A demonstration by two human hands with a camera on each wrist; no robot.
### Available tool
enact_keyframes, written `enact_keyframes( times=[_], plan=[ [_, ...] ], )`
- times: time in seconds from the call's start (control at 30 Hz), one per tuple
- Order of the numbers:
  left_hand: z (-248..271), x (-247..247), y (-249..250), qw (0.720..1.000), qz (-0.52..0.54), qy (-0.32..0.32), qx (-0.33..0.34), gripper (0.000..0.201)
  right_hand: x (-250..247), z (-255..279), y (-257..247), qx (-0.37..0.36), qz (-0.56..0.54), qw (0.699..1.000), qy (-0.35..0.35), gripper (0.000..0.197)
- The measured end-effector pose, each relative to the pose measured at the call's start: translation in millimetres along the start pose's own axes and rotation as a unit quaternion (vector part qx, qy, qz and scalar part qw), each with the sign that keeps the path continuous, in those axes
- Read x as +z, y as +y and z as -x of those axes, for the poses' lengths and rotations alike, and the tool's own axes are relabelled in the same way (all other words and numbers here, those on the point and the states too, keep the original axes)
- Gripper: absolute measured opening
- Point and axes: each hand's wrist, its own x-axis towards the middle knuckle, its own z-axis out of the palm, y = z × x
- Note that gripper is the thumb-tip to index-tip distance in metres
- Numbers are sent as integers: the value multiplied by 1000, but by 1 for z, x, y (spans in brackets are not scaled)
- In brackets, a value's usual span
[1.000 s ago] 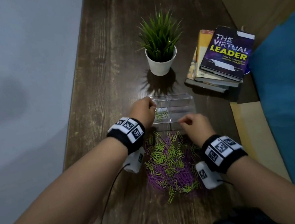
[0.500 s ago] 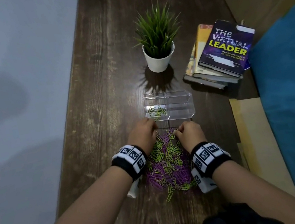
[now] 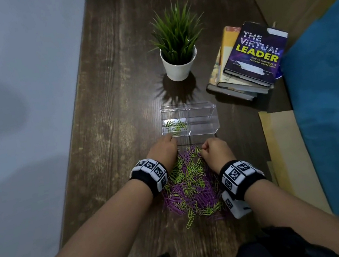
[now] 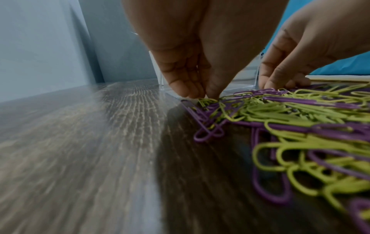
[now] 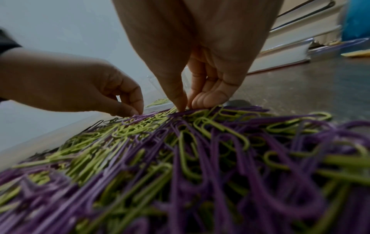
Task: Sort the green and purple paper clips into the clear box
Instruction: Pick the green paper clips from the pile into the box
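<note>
- Head view: a pile of paper clips, green and purple mixed, lies on the dark wooden table between the two forearms.
- Just beyond the pile stands the clear box, split into two compartments; the left compartment holds a few green clips, and nothing can be made out in the right one.
- The left hand is at the far left edge of the pile, just in front of the box's near left corner.
- Left wrist view: the left hand's fingers point down with thumb and fingertips brought together on green clips at the edge of the pile; whether any clip is off the table cannot be told.
- The right hand is at the far right edge of the pile, near the box.
- Right wrist view: its thumb and fingers close together on the top of the pile; the clip under them looks purple, but which clip is pinched is unclear.
- Both wrists wear black bands with square black-and-white markers.
- Behind the box stands a small plant in a white pot, and to its right a stack of books.
- A blue cloth lies at the right edge.
</note>
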Motion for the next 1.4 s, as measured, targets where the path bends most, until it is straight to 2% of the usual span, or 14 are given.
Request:
enact_keyframes(
  times=[0.07,0.23,0.33,0.4,0.47,0.57,0.67,0.73,0.8,0.87,0.97,1.07,1.27,1.4],
  plan=[
    [-1,2,-2,1000,-16,-20,-5,35,2,2,-1,-17,16,1000,7,10],
    [3,8,-3,998,-6,-43,-52,33,4,0,-3,-31,44,999,-11,9],
    [11,9,-6,994,74,-16,-79,29,1,1,0,-30,32,999,-16,10],
    [20,5,-9,971,192,39,-137,16,-5,4,4,-14,-20,1000,0,9],
    [29,4,-12,927,303,87,-205,5,-10,6,9,9,-86,996,24,10],
    [39,2,-13,868,415,94,-255,13,-14,11,16,30,-185,982,6,25],
    [44,-2,-4,852,456,56,-251,19,-14,16,18,56,-274,959,-31,26],
    [45,-3,3,848,473,46,-235,19,-13,19,14,89,-362,926,-55,28],
    [43,-2,8,853,469,48,-224,22,-12,21,10,115,-440,888,-72,27],
    [41,1,10,875,428,41,-221,20,-12,23,7,118,-450,882,-81,21],
    [40,6,13,931,311,27,-188,9,-11,26,6,51,-280,956,-76,14],
    [42,15,13,970,203,13,-133,12,-9,31,6,-26,-121,989,-86,5],
    [42,17,12,984,147,22,-94,10,5,34,6,-116,60,988,-85,23],
    [43,13,9,981,162,7,-103,12,12,36,5,-153,111,980,-60,16]
  ],
)
